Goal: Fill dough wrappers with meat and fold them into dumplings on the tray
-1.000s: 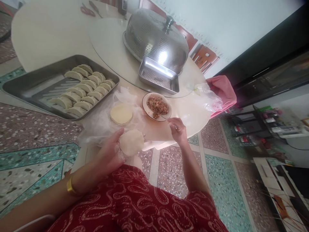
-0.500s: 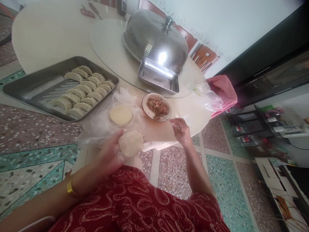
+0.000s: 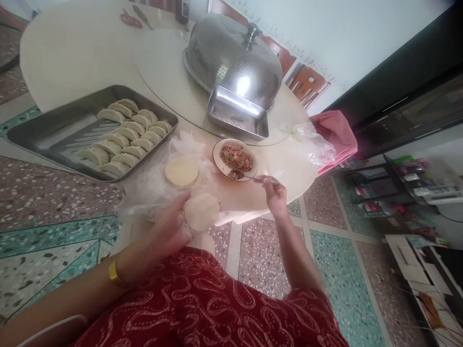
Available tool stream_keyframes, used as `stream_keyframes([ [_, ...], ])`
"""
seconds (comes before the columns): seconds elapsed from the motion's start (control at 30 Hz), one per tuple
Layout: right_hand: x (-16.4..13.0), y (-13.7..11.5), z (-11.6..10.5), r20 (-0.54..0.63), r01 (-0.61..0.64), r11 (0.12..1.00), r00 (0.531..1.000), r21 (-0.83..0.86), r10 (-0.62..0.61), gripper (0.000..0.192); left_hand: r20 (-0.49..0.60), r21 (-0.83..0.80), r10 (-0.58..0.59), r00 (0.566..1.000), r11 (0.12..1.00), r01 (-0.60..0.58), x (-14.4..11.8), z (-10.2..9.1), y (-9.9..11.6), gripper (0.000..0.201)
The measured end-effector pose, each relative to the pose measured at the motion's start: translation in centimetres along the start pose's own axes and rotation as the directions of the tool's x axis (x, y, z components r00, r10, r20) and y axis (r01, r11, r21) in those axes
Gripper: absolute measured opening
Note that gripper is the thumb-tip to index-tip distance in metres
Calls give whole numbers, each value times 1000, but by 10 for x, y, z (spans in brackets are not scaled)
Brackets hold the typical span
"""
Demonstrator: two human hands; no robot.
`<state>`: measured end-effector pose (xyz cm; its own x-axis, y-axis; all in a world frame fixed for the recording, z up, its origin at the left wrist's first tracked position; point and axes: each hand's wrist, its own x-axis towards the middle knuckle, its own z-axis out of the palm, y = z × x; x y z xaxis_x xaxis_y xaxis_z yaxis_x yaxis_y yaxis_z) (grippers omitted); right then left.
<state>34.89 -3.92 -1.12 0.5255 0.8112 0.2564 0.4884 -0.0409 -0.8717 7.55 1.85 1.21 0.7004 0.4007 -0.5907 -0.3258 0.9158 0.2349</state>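
Note:
My left hand, dusted with flour, holds a round dumpling wrapper flat across its fingers. In my right hand is the handle of a metal spoon, whose bowl dips into the minced filling at the near edge of a dark-rimmed plate. A stack of round wrappers lies on a clear plastic bag just beyond my left hand. To the left, folded dumplings sit in rows in a large metal tray.
A perforated metal dome cover and a small metal pan stand on the glass turntable. Red-handled scissors lie at the back left. At the right edge are a plastic bag and pink cloth.
My left hand has shifted slightly to the right with the wrapper. My right hand has also moved a little right, and the spoon's handle now shows more clearly, lying flatter.

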Motion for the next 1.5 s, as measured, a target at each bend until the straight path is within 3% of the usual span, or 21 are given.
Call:
stream_keyframes([
  [0.17, 10, 0, 10, -11, -156, 965, 987, 209, 162, 36, -24, -8, -17, 1000, 1000, 17, 27, 22, 6, 50],
  [0.33, -6, -25, 8, 32, -182, 924, 983, 335, 182, 26, 62, -71, -24, 998, 997, 28, 32, 29, 10, 56],
  [0.47, -34, -51, 6, 33, 26, 979, 999, 203, -33, 19, 130, -79, 0, 992, 997, 10, 25, 25, 8, 59],
  [0.63, -57, -72, 7, 162, 356, 930, 916, 89, -366, 19, 169, -102, 27, 985, 995, -9, 20, 20, 7, 57],
  [0.77, -62, -74, 3, 187, 457, 882, 862, 118, -472, 24, 105, -110, 27, 994, 994, -16, 17, 16, 8, 53],
  [1.0, -69, -77, -1, 208, 512, 846, 820, 150, -533, 27, 143, -147, 66, 988, 988, -45, 15, 10, 8, 49],
  [1.07, -67, -75, -3, 180, 508, 847, 828, 159, -530, 27, 136, -151, 73, 988, 987, -52, 15, 10, 7, 51],
  [1.13, -60, -67, -6, 75, 504, 857, 855, 110, -513, 24, 126, -145, 75, 989, 988, -57, 16, 10, 7, 52],
  [1.23, -40, -48, -11, -40, 460, 876, 882, -145, -470, 20, 79, -121, 78, 994, 990, -68, 17, 12, 6, 50],
  [1.3, -25, -33, -12, -14, 455, 827, 874, -329, -486, 20, 63, -106, 67, 996, 993, -60, 18, 14, 6, 50],
  [1.37, -12, -19, -9, 82, 531, 727, 827, -434, -556, 22, 60, -96, 53, 997, 994, -47, 19, 15, 5, 50],
  [1.43, -4, -8, -5, 147, 587, 667, 791, -458, -594, 24, 54, -96, 51, 997, 994, -46, 20, 16, 4, 50],
  [1.5, -1, -1, 0, 165, 598, 655, 783, -461, -599, 24, 49, -104, 53, 997, 993, -48, 22, 15, 3, 50],
])
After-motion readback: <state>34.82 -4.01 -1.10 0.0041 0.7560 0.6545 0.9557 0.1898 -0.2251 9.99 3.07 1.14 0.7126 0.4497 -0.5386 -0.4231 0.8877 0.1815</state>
